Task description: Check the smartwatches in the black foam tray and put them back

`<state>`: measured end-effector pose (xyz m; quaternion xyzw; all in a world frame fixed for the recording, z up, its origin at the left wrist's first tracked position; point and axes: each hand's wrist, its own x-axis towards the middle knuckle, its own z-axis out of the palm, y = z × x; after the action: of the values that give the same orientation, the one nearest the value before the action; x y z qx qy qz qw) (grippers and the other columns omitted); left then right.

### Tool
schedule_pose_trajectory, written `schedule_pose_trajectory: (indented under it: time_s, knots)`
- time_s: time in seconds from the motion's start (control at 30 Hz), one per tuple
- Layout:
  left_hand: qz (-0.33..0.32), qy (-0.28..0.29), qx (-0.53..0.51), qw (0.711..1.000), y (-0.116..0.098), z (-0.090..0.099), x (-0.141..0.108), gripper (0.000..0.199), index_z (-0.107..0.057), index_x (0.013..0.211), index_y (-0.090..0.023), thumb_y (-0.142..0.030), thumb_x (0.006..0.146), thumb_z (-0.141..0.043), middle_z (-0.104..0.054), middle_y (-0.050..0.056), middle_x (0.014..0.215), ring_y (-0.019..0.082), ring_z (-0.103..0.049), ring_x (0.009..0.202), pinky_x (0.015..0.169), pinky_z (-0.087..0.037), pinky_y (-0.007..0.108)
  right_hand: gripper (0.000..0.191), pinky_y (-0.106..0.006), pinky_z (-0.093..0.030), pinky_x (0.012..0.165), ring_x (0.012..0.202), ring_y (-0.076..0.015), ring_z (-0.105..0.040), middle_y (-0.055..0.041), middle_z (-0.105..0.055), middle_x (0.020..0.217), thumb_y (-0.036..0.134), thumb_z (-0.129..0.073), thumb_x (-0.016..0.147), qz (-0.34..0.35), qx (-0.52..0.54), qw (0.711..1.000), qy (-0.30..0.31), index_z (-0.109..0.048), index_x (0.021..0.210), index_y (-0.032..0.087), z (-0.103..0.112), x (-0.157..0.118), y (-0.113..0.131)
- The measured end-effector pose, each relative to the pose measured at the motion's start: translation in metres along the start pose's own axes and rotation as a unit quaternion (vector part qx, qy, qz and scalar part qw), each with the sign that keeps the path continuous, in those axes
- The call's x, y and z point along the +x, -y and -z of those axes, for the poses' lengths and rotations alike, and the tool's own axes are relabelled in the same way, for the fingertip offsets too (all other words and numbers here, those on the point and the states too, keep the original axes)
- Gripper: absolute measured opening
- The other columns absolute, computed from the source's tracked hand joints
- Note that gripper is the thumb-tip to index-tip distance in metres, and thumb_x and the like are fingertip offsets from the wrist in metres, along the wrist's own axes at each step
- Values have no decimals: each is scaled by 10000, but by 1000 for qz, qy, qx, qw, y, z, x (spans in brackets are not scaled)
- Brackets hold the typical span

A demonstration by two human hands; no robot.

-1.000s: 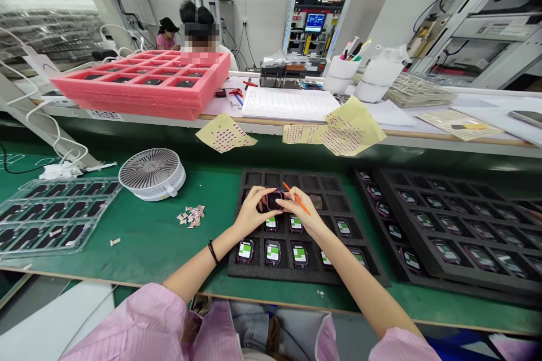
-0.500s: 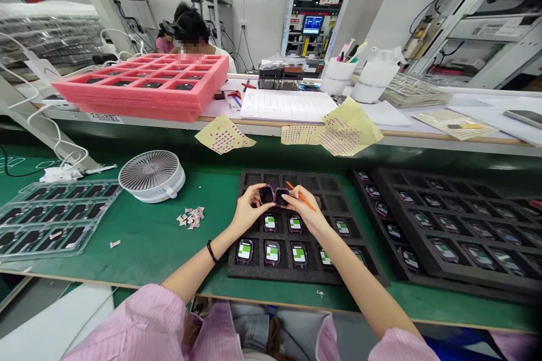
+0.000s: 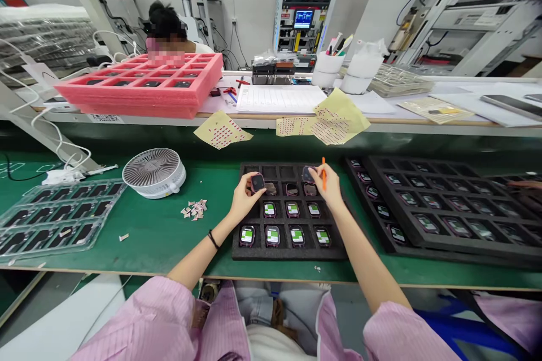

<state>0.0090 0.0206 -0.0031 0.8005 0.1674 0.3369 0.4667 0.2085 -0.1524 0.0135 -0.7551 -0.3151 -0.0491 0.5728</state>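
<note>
My left hand [image 3: 243, 197] grips a smartwatch body [image 3: 257, 182] with a dark face and purplish rim, above the back left of the black foam tray [image 3: 290, 255]. Between the fingertips of my right hand [image 3: 332, 186] is a thin, dark see-through square piece [image 3: 309, 173]; whether it is a film or a cover I cannot tell. The same hand keeps an orange stick-like tool [image 3: 324, 174] upright against its fingers. Below, the tray's pockets hold several watch bodies with lit green-and-white screens [image 3: 297, 234], and darker ones [image 3: 291, 188] farther back.
To the left are a white fan [image 3: 154, 172], small paper scraps [image 3: 195, 209] and a clear tray of dark parts [image 3: 55, 217]. More foam trays of watches [image 3: 449, 203] stand on the right. Pink foam trays [image 3: 139, 96] and papers lie on the shelf; a person sits behind.
My hands have moved apart: the watch body went left with my left hand, the thin square piece right with my right. The orange tool turned from slanted to upright.
</note>
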Motion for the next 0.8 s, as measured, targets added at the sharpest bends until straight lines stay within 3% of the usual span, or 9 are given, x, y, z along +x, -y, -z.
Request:
schedule_pose_trajectory:
  time_s: [0.13, 0.23, 0.4, 0.53, 0.67, 0.8]
  knots:
    - [-42, 83, 145, 985, -5, 22, -27, 411, -542, 1132, -217, -278, 751, -684, -634, 45, 1023, 193, -561, 859, 821, -434, 349, 446, -254, -305, 519, 454, -111, -318, 62, -353, 484, 594, -521, 753, 13, -157, 987, 3, -302, 586, 243, 46, -2, -29]
    - [-38, 117, 219, 968, -4, 30, -39, 419, -539, 1144, -219, -311, 759, -677, -638, 54, 1042, 232, -561, 933, 868, -408, 400, 468, -263, -308, 518, 449, -122, -339, 52, -360, 471, 634, -485, 740, -10, -197, 980, 12, -280, 569, 250, 60, -5, -48]
    - [-79, 128, 289, 946, -3, 37, -42, 309, -599, 1068, -233, -398, 807, -614, -594, 78, 1130, 278, -499, 1115, 912, -385, 437, 500, -267, -337, 517, 455, -129, -365, 38, -385, 491, 708, -447, 703, -6, -195, 980, 38, -306, 556, 251, 56, 1, -61]
    - [-101, 131, 293, 942, -3, 40, -42, 238, -623, 1036, -239, -381, 864, -539, -573, 79, 1148, 264, -481, 1149, 934, -385, 439, 505, -268, -356, 526, 487, -141, -399, 17, -409, 522, 731, -347, 723, -1, -195, 980, 42, -290, 566, 254, 49, 4, -63]
    - [-106, 115, 288, 945, -5, 33, -40, 194, -623, 991, -227, -334, 898, -490, -572, 79, 1135, 251, -484, 1144, 930, -393, 425, 479, -264, -347, 515, 486, -142, -402, 12, -426, 531, 695, -328, 759, -2, -204, 978, 49, -281, 580, 253, 43, 2, -63]
    - [-134, 124, 285, 941, -11, 23, -37, 184, -606, 1007, -219, -305, 906, -478, -562, 80, 1145, 243, -475, 1147, 942, -381, 424, 456, -271, -338, 514, 465, -144, -403, 16, -423, 511, 646, -404, 769, 9, -222, 973, 69, -288, 573, 251, 51, 0, -52]
